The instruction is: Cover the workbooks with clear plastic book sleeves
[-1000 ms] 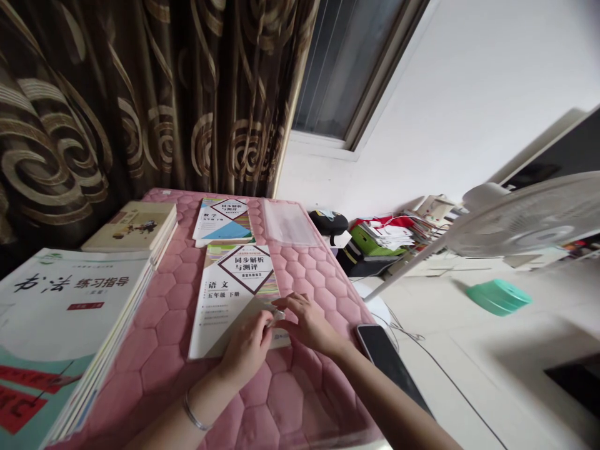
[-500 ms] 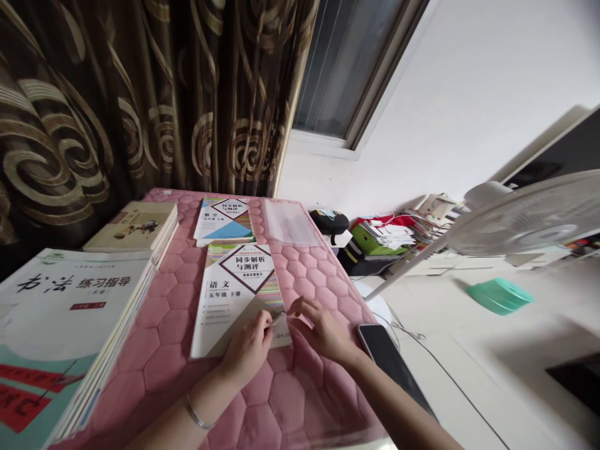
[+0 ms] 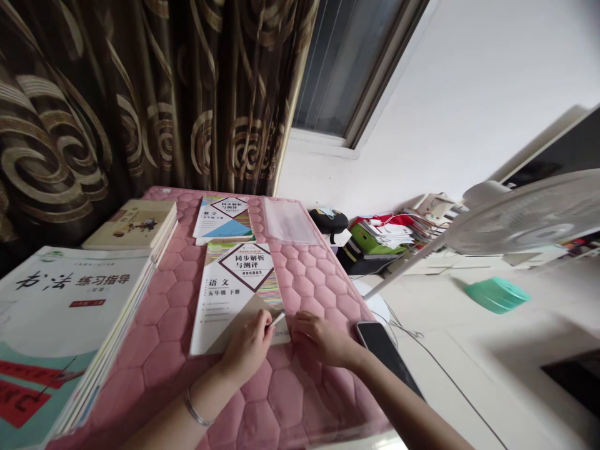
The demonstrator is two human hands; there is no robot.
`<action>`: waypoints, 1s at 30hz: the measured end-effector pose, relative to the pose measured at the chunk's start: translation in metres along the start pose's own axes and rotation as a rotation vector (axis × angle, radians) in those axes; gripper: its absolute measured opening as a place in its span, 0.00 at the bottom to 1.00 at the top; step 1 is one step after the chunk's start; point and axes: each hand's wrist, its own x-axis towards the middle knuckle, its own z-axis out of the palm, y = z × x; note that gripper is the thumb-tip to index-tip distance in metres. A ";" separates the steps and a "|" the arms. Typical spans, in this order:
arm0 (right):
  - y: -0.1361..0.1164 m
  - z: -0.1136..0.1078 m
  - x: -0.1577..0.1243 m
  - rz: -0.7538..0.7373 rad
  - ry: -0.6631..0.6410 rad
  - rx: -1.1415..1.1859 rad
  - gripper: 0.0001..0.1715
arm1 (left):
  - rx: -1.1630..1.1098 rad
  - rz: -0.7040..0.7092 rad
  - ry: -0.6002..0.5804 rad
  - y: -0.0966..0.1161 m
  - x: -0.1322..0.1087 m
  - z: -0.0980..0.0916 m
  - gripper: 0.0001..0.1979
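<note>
A white workbook point(image 3: 234, 300) with a diamond title frame and a grey-brown lower corner lies face up on the pink quilted table cover point(image 3: 164, 369). Over its lower right part, my left hand point(image 3: 250, 347) is closed, with a thin white strip point(image 3: 277, 319) sticking out from the fingertips. Whether the strip is a curled cover edge or a loose piece, I cannot tell. My right hand point(image 3: 321, 337) rests just beyond the book's lower right corner, fingers bent and close together. Its fingertips are partly hidden, so anything between them does not show.
Behind the workbook lies a blue-and-white workbook point(image 3: 224, 219), beside a clear plastic sleeve point(image 3: 289, 222). Stacked books point(image 3: 70, 300) fill the left side. A dark phone point(image 3: 387, 353) sits at the right edge. A white fan point(image 3: 515, 212) stands on the floor beyond.
My right hand's fingers have drawn in and lowered beside the book corner. The white strip at my left fingertips now shows more clearly. The books have stayed in place.
</note>
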 end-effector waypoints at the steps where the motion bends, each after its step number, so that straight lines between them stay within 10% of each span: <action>1: -0.001 -0.001 -0.001 0.024 0.013 -0.011 0.13 | -0.005 0.001 -0.001 0.000 0.000 0.000 0.04; 9: -0.003 0.006 -0.013 -0.042 -0.012 -0.141 0.11 | 0.001 0.008 -0.036 0.001 0.000 -0.002 0.04; 16: -0.024 0.021 -0.033 0.095 0.070 -0.229 0.13 | 0.155 0.318 -0.187 0.010 0.004 -0.012 0.08; 30: -0.035 0.031 -0.023 0.202 0.183 -0.104 0.22 | 0.084 0.226 -0.263 0.005 -0.004 -0.014 0.12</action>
